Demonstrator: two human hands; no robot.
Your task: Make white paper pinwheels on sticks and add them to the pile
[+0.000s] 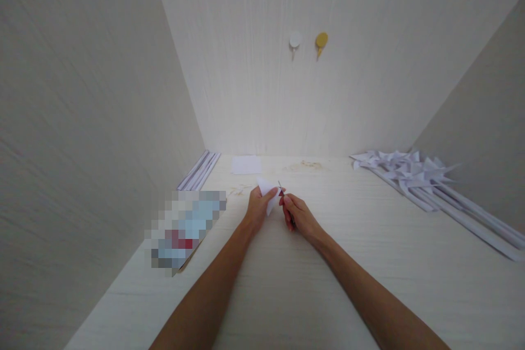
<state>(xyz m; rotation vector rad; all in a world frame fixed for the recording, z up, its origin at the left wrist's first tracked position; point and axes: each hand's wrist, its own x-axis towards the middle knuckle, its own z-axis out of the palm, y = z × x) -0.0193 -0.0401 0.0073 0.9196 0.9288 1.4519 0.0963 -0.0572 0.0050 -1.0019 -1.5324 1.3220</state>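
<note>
A folded white piece of paper (266, 188), roughly triangular, is pinched between the thumb and fingers of my left hand (258, 205). My right hand (298, 212) is closed around the red handles of a small pair of scissors (281, 192). The thin metal blades point up and away from me, right at the paper's right-hand edge. Whether the blades are apart or around the paper is too small to tell. Both hands are close together above the pale table.
Flat near the back wall lies a white paper sheet (246, 164). White paper sticks (199, 171) rest at the back left, beside a blurred-out flat item (197, 221). White paper pinwheels on long sticks (422, 175) are piled at right. White (295, 41) and yellow hooks (321, 41) hang on the wall.
</note>
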